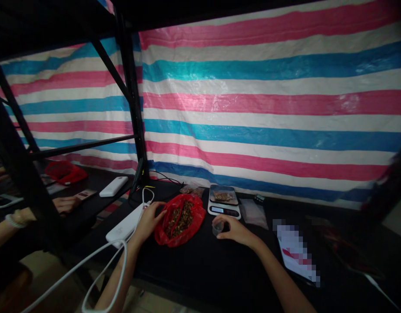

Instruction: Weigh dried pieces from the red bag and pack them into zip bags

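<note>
My left hand (pixel 150 221) is at the left rim of a red plastic bag (pixel 195 228), thumb and fingers closed on its edge. The bag lies rolled open, filled with small brownish-yellow pieces (pixel 182 219) too fine to name. In my right hand (pixel 231 228) is a small clear cup (pixel 217 228), gripped between thumb and fingers just in front of a digital scale (pixel 224 210). On the scale's platform rests a clear bag (pixel 223 196) with similar brownish pieces inside.
Flat clear bags (pixel 254 213) lie right of the scale, beside a lit phone (pixel 296 252). A white power strip (pixel 125 226) with its cable runs under my left arm. Further left, past a black metal post (pixel 130 100), another person's hand (pixel 65 204) touches a phone (pixel 85 195).
</note>
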Tool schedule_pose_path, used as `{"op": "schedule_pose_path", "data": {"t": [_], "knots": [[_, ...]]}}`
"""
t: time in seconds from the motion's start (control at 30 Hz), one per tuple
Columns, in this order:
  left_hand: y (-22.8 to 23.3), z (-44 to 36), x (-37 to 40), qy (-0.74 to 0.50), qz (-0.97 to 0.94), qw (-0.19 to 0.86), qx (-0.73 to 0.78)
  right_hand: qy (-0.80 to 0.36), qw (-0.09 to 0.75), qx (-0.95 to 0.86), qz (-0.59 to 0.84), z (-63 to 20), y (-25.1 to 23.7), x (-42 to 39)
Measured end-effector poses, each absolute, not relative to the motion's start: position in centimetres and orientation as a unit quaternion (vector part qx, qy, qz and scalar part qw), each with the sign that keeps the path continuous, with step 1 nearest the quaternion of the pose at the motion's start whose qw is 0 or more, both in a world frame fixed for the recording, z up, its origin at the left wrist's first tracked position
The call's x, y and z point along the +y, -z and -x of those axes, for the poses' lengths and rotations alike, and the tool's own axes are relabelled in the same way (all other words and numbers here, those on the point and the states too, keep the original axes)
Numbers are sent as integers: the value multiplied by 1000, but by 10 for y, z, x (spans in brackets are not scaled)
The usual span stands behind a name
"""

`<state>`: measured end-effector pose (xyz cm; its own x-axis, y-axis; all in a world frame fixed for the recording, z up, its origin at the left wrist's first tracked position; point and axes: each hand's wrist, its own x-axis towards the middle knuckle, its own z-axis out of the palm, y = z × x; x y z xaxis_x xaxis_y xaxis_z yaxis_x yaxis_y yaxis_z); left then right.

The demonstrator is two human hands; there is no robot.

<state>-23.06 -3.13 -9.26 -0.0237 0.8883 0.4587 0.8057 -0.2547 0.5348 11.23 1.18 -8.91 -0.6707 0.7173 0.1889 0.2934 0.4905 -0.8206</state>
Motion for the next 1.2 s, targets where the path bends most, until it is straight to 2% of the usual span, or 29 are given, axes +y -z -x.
{"op": "schedule_pose_path", "data": {"t": [0.23, 0.33, 0.5, 0.6, 0.93, 1.07, 1.2], "knots": [[94, 215, -42, -402, -682, 56, 608, -415, 264, -820, 293, -106, 94, 11], [85, 206, -49, -409, -689, 18, 598, -407, 267, -820, 301, -102, 96, 10], [74, 197, -56, -315, -773, -44, 549, -402, 270, -824, 294, -100, 97, 10], [76, 199, -56, -310, -767, -59, 559, -405, 272, -825, 285, -100, 96, 9], [79, 197, -56, -337, -782, -21, 523, -403, 270, -824, 293, -97, 91, 5], [83, 198, -53, -349, -784, -6, 513, -355, 285, -830, 322, -89, 86, 7], [86, 199, -52, -358, -779, 15, 514, -229, 301, -857, 350, -67, 76, 9]]}}
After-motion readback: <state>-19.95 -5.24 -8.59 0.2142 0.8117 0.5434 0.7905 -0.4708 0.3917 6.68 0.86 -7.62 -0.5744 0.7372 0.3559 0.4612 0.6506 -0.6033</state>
